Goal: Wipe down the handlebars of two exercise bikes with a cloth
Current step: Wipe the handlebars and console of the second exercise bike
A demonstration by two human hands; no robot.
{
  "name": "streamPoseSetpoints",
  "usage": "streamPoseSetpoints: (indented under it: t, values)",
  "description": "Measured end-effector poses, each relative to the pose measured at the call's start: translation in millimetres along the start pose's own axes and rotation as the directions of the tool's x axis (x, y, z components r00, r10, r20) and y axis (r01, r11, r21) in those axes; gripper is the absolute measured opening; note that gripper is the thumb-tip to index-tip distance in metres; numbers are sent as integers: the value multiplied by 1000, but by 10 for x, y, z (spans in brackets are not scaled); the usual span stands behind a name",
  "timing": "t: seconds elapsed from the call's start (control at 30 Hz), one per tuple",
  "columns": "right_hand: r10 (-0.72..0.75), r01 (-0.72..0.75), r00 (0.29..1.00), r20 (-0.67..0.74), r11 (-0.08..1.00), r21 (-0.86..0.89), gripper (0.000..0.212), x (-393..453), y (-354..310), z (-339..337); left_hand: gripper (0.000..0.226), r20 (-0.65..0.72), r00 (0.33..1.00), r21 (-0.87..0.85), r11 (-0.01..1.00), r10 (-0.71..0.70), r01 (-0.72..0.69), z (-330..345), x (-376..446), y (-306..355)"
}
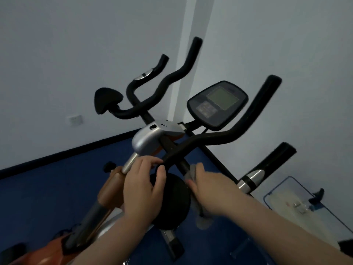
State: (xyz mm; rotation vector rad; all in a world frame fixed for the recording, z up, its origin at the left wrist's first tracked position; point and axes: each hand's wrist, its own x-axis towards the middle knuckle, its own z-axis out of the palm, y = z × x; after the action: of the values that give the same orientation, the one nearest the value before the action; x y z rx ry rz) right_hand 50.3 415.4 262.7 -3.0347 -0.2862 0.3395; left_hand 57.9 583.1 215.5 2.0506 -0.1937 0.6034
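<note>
Two exercise bikes stand one behind the other. The near bike's black handlebar (pixel 225 134) curves up to the right, beside a console (pixel 217 104) with a grey screen. My left hand (pixel 143 186) grips the lower end of this handlebar, fingers curled over it next to the silver stem cover (pixel 145 138). My right hand (pixel 206 182) holds a grey cloth (pixel 193 172) wrapped around a black bar just right of the left hand; more cloth hangs below the wrist. The far bike's handlebar (pixel 172 77) and black pad (pixel 107 100) rise behind.
An orange and silver bike frame (pixel 107 190) runs down to the lower left. A silver-banded black grip (pixel 267 165) sticks out at the right. A wire-framed glass stand (pixel 305 205) with small items sits at the lower right. The floor is blue; white walls meet behind.
</note>
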Motion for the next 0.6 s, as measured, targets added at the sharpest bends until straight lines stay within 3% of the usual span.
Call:
streamPoseSetpoints:
  t: [0.1, 0.2, 0.27, 0.37, 0.47, 0.6]
  values:
    - [82, -88, 996, 35, 975, 204, 39, 357, -94, -129, 13, 4, 1000, 2, 1000, -14, 14, 5, -13, -7]
    - [15, -7, 999, -53, 990, 140, 40, 130, -1, 36, 15, 4, 1000, -7, 1000, -25, 25, -5, -31, -12]
    - [-13, 17, 999, -34, 992, 123, 41, -54, 93, 91, 14, 5, 999, -9, 999, -37, 37, -5, -27, -18]
    - [11, -18, 999, 39, 984, 180, 38, 204, 49, -71, 16, -2, 998, 5, 998, -57, 57, -2, -8, -2]
    - [42, -33, 999, -34, 973, 230, 39, 274, -92, -65, 16, -2, 997, 22, 997, -77, 77, -11, -23, -5]
    - [-42, 47, 997, -72, 997, 66, 43, -120, 65, 44, 14, -44, 991, 42, 991, -127, 129, -4, -54, 13]
